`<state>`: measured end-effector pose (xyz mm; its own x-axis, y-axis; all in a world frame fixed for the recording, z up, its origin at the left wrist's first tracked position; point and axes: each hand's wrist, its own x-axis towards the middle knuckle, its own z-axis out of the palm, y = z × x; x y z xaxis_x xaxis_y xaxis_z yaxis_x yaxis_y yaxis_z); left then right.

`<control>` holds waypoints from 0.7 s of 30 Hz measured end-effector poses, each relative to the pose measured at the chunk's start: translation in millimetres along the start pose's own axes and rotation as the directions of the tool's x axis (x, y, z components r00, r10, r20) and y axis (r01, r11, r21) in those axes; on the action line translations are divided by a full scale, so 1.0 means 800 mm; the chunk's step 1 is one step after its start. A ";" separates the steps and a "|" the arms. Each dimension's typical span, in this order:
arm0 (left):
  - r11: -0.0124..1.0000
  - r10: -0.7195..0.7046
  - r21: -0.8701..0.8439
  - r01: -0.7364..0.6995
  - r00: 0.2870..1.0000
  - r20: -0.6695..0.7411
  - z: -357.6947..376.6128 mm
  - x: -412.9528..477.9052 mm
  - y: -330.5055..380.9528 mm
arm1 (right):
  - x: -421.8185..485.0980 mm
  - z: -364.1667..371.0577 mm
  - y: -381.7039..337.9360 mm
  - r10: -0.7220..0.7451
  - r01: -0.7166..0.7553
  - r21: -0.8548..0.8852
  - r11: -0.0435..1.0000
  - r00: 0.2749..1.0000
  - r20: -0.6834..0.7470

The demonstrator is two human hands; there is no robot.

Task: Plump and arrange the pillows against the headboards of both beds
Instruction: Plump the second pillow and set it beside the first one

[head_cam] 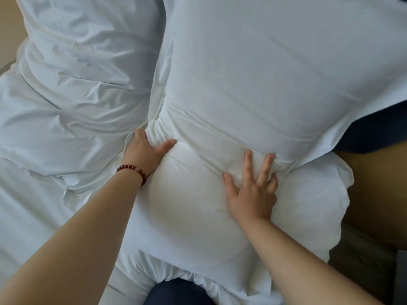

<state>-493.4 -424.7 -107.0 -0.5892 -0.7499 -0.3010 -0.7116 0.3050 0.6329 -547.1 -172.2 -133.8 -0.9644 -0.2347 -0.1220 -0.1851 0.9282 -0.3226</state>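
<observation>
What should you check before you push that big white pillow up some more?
1. Left hand, wearing a red bead bracelet, on the big white pillow: ok, it grips the pillow's left side.
2. Right hand on the pillow: ok, pressed flat with fingers spread.
3. Pillow plump: not ok, pinched in at the middle.
4. Wrinkled white pillow beside it smooth: not ok, creased.
5. Headboard contact: cannot tell, hidden.
</observation>
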 end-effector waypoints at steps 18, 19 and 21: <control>0.774 0.408 0.482 -0.411 0.906 0.117 0.064 -0.058 0.020 | -0.004 0.003 -0.009 -0.307 0.300 -0.118 0.946 0.951 -0.042; 0.771 0.415 0.487 -0.412 0.903 0.107 0.065 -0.069 0.014 | -0.019 0.000 0.000 -0.321 0.314 -0.116 0.942 0.946 -0.040; 0.759 0.399 0.515 -0.397 0.910 0.114 0.068 -0.081 0.004 | -0.046 0.001 0.018 -0.355 0.352 -0.136 0.926 0.935 0.003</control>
<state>-478.2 -343.3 -123.9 -0.8634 -0.4939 -0.1029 -0.5037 0.8320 0.2327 -514.0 -149.9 -134.7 -0.8351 -0.5500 -0.0026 -0.5368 0.8160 -0.2145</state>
